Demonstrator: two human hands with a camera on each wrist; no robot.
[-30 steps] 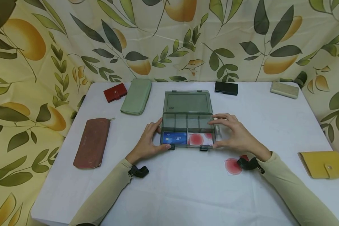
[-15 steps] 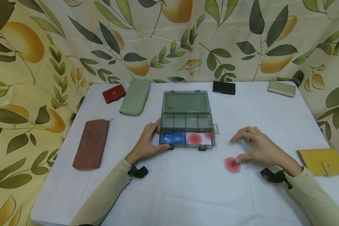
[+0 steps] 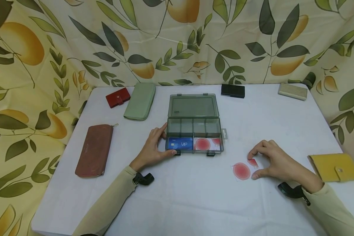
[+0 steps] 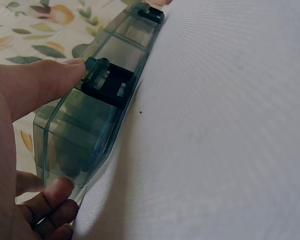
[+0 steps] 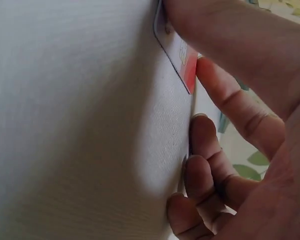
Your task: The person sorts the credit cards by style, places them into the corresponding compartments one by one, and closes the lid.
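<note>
A smoky clear plastic organiser box [image 3: 193, 131] lies open mid-table, its lid [image 3: 193, 106] flat behind it. The front compartments hold a blue VIP card [image 3: 180, 143] and a white card with red circles [image 3: 207, 144]. My left hand [image 3: 154, 146] holds the box's left end, thumb by the black latch [image 4: 111, 82], fingers along the side. My right hand [image 3: 272, 161] pinches the edges of another white card with a red circle [image 3: 243, 170] lying on the white cloth, right of the box. In the right wrist view, thumb and fingertips [image 5: 209, 85] press this card's [image 5: 178, 57] edges.
Wallets ring the white table [image 3: 194, 203]: a brown long one [image 3: 95, 150] at left, red [image 3: 117, 97] and green [image 3: 140, 100] at back left, black [image 3: 232, 90] and beige [image 3: 292, 91] at the back, yellow [image 3: 333, 167] beside my right hand. A leaf-print curtain [image 3: 177, 39] surrounds the table.
My right hand left the box's right end, moved right and toward me, and now pinches the loose card on the cloth. The left hand stayed on the box.
</note>
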